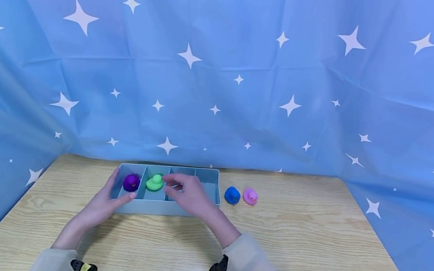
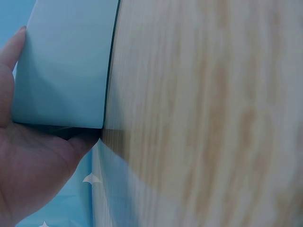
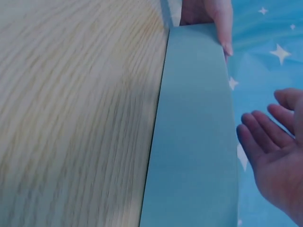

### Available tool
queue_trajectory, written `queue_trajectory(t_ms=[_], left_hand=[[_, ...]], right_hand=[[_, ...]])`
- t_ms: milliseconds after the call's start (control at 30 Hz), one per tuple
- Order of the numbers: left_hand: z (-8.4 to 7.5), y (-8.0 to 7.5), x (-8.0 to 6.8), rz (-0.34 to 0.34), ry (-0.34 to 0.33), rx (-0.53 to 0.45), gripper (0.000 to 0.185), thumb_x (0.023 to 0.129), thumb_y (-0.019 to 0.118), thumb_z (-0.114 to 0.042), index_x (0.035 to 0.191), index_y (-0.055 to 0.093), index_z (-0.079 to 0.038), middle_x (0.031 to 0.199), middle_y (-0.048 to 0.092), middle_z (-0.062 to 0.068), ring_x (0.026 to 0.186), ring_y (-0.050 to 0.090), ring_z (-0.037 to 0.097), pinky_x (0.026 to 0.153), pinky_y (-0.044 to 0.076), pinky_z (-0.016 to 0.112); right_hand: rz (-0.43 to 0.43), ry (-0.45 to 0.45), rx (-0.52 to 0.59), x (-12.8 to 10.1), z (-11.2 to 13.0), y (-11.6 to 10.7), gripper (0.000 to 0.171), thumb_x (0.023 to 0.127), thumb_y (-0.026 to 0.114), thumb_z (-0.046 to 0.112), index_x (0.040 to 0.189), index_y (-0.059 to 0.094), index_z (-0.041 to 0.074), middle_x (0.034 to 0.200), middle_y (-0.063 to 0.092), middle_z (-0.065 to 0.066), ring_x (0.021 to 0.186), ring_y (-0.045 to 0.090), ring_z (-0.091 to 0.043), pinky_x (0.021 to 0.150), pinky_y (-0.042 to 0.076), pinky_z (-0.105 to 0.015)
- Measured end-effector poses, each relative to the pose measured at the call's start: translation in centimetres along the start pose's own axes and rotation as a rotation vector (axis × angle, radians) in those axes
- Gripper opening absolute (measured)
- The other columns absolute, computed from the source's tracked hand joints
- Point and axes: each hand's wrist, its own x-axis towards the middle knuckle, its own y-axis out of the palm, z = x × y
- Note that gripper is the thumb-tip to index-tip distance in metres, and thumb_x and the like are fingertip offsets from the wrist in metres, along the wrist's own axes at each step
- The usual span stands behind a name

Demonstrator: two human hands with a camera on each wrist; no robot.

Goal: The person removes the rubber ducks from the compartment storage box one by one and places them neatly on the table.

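A blue-grey divided box lies lengthwise on the table. My left hand grips its left end, the thumb over the front rim and the fingers along the end wall. The left wrist view shows the palm at the box corner. A purple rubber duck sits in the leftmost compartment, and a green rubber duck in the one beside it. Over the middle of the box hovers my right hand, fingertips close to the green duck. Its fingers are loosely bent with nothing between them.
Right of the box, a blue rubber duck and a pink rubber duck stand side by side on the wooden table. A blue star-patterned cloth hangs behind the table and along both sides.
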Motion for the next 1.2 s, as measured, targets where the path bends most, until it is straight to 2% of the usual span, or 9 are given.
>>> queue_trajectory(t_ms=[233, 533, 667, 800, 900, 1067, 1200], left_hand=[[0.0, -0.1, 0.0, 0.004, -0.011, 0.004, 0.11, 0.099, 0.064, -0.051, 0.163, -0.016, -0.012, 0.167, -0.004, 0.03, 0.151, 0.002, 0.054, 0.114, 0.012, 0.074], [0.0, -0.1, 0.0, 0.003, -0.002, 0.002, 0.109, 0.1, 0.064, -0.049, 0.163, -0.016, -0.011, 0.167, -0.003, 0.031, 0.15, 0.002, 0.055, 0.114, 0.012, 0.075], [0.0, 0.0, 0.0, 0.006, -0.007, 0.001, 0.11, 0.099, 0.064, -0.05, 0.163, -0.017, -0.012, 0.167, -0.004, 0.03, 0.151, 0.002, 0.055, 0.114, 0.012, 0.075], [0.1, 0.0, 0.1, 0.008, -0.002, -0.004, 0.109, 0.1, 0.064, -0.049, 0.163, -0.017, -0.012, 0.167, -0.004, 0.03, 0.15, 0.002, 0.055, 0.114, 0.012, 0.075], [0.2, 0.0, 0.1, 0.007, 0.004, -0.007, 0.109, 0.1, 0.064, -0.049, 0.163, -0.017, -0.012, 0.167, -0.005, 0.03, 0.15, 0.002, 0.055, 0.114, 0.012, 0.075], [0.1, 0.0, 0.0, 0.007, 0.011, -0.012, 0.109, 0.1, 0.064, -0.048, 0.163, -0.017, -0.012, 0.167, -0.005, 0.03, 0.151, 0.002, 0.055, 0.113, 0.012, 0.076], [0.1, 0.0, 0.0, 0.008, 0.012, -0.011, 0.108, 0.1, 0.064, -0.047, 0.163, -0.016, -0.011, 0.167, -0.005, 0.03, 0.15, 0.002, 0.055, 0.113, 0.013, 0.076]], right_hand=[[0.023, 0.001, -0.012, 0.4, 0.5, 1.1, 0.033, 0.104, 0.062, 0.017, 0.135, 0.067, 0.006, 0.124, 0.07, -0.008, 0.108, 0.067, -0.018, 0.088, 0.055, -0.025], [0.039, -0.016, -0.092, 0.7, 0.3, 2.3, 0.034, 0.103, 0.063, 0.015, 0.136, 0.067, 0.007, 0.126, 0.07, -0.005, 0.114, 0.066, -0.02, 0.091, 0.054, -0.024], [0.037, -0.039, -0.115, 0.9, 0.1, 2.8, 0.033, 0.103, 0.064, 0.011, 0.135, 0.067, 0.006, 0.129, 0.07, -0.007, 0.119, 0.064, -0.027, 0.096, 0.055, -0.033], [0.027, -0.051, -0.12, 1.1, 0.2, 3.0, 0.034, 0.102, 0.064, 0.009, 0.135, 0.066, 0.003, 0.13, 0.069, -0.012, 0.12, 0.064, -0.028, 0.098, 0.054, -0.037], [0.012, -0.048, -0.128, 1.4, 0.1, 3.1, 0.035, 0.101, 0.065, 0.008, 0.136, 0.066, 0.003, 0.132, 0.067, -0.011, 0.122, 0.063, -0.025, 0.099, 0.053, -0.034], [-0.022, -0.046, -0.138, 2.0, -0.3, 3.4, 0.037, 0.1, 0.067, 0.007, 0.136, 0.066, 0.006, 0.138, 0.064, -0.007, 0.128, 0.058, -0.019, 0.103, 0.051, -0.036], [-0.021, -0.049, -0.157, 2.4, -0.4, 3.5, 0.038, 0.099, 0.068, 0.007, 0.136, 0.066, 0.007, 0.137, 0.064, -0.007, 0.123, 0.06, -0.019, 0.099, 0.053, -0.031]])
